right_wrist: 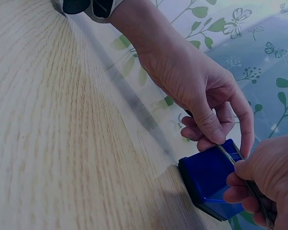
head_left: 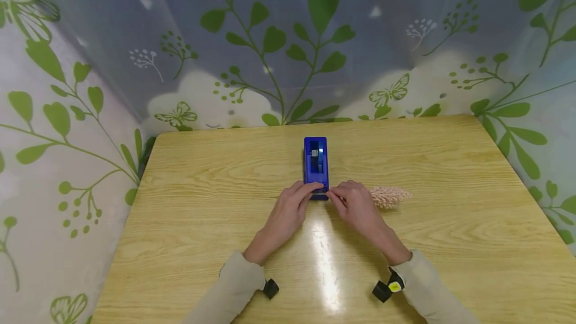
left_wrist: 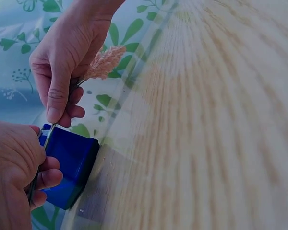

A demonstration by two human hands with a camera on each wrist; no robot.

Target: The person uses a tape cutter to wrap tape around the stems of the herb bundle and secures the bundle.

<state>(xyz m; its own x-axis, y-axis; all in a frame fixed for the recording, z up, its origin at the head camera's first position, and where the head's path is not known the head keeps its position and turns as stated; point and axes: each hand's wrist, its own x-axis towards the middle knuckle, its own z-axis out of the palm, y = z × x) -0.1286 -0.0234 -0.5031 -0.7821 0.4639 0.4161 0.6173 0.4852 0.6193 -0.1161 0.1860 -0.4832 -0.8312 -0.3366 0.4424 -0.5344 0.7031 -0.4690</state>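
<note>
A blue tape dispenser (head_left: 316, 164) stands on the table, its near end between my two hands. A dried flower stem (left_wrist: 51, 134) runs across that end, with its pale pink fluffy head (head_left: 390, 197) beyond my right hand. My left hand (head_left: 288, 209) pinches the stem on the left, its index finger reaching over the dispenser's near end. On the other side, my right hand (head_left: 358, 207) pinches the same stem between thumb and fingers. Whether tape is on the stem is too small to tell. In the right wrist view, the dispenser (right_wrist: 206, 175) sits just below the fingertips.
The wooden table (head_left: 202, 174) has a light grain and a bright glare in front of the hands. A curtain (head_left: 279, 84) printed with green leaves and butterflies hangs behind the table and at both sides. Black wrist devices (head_left: 271, 289) sit at both sleeves.
</note>
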